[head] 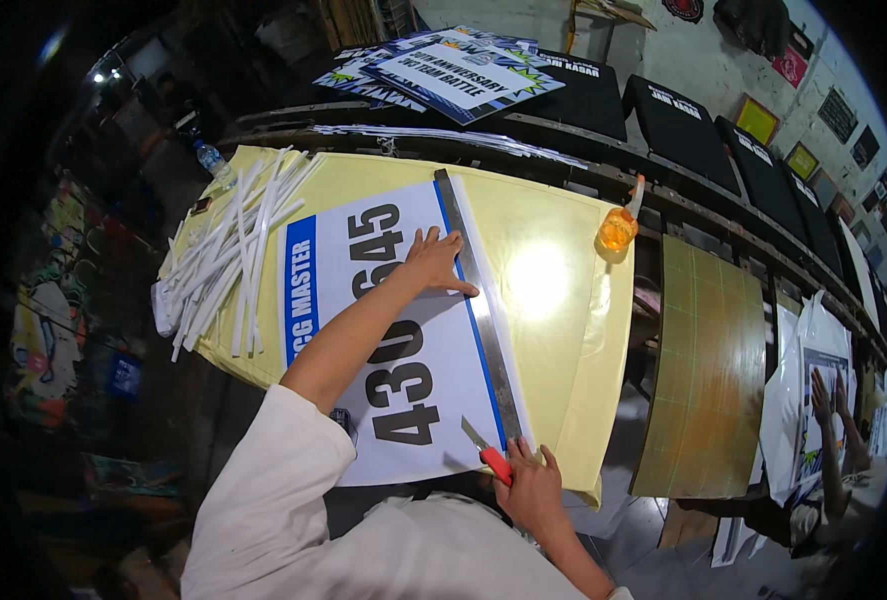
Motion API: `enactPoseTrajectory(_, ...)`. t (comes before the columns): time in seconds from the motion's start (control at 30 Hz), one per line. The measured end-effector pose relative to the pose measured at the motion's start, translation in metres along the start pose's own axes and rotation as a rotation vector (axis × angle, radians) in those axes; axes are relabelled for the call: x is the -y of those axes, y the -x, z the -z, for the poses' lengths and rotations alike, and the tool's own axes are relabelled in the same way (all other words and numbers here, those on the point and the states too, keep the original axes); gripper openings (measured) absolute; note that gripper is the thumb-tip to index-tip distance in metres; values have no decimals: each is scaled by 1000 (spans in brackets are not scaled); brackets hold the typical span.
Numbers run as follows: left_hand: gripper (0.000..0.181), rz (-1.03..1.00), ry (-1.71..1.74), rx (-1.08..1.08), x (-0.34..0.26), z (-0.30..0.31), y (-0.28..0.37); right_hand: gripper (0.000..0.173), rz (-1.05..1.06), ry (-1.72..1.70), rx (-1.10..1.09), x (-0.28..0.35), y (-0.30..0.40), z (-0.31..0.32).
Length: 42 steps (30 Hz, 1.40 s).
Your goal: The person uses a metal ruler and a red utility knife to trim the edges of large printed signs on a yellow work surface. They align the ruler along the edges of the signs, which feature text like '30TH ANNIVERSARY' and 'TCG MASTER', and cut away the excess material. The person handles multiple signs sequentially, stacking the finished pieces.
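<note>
A white printed sheet [443, 360] with large dark digits and a blue band lies on the yellow-covered table [563, 360]. Along its right edge, beside a thin blue line, runs a long metal straightedge [481, 322]. My left hand [437, 262] is spread over the sheet, thumb and a finger reaching the straightedge's upper half. Near the straightedge's lower end, my right hand [531, 480] grips a red-handled utility knife [496, 463], its blade pointing up and left over the sheet; fingertips of this hand rest at the straightedge's end.
Cut white strips [237, 255] are heaped at the table's left, beside a plastic bottle [212, 159]. An orange spray bottle [618, 229] stands at the right corner. Printed boards [462, 79] lie beyond on a dark rack. Another person's hands [830, 394] work at far right, past a green cutting mat [702, 367].
</note>
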<state>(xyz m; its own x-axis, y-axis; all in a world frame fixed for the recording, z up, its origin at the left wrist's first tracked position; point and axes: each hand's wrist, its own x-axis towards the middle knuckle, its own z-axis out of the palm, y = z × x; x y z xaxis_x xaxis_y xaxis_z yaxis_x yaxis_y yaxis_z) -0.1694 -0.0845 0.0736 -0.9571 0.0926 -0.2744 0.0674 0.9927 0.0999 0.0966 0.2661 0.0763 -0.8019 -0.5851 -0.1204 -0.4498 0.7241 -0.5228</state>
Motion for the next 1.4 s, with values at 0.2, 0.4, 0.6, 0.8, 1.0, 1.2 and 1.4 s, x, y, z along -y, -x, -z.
enactPoseTrajectory(0.2,160,81,8,117,9,-2,-24,39,-23,4,54,5,-8,10)
enactPoseTrajectory(0.4,166,133,-2,179,5,0,-28,24,-361,-325,142,-7,-71,53)
enactPoseTrajectory(0.6,162,166,79,196,4,6,-22,52,-165,-446,-150,-28,-252,48)
enactPoseTrajectory(0.8,152,167,90,166,-2,14,-17,82,-32,-116,-198,-22,-433,39)
enactPoseTrajectory(1.0,143,176,86,218,0,16,-19,73,-67,-34,-266,-1,-508,25)
enactPoseTrajectory(1.2,148,168,84,238,3,12,-21,65,-49,-22,-251,1,-518,15)
enactPoseTrajectory(1.4,143,157,62,261,0,16,-21,61,-31,-30,-252,0,-520,14)
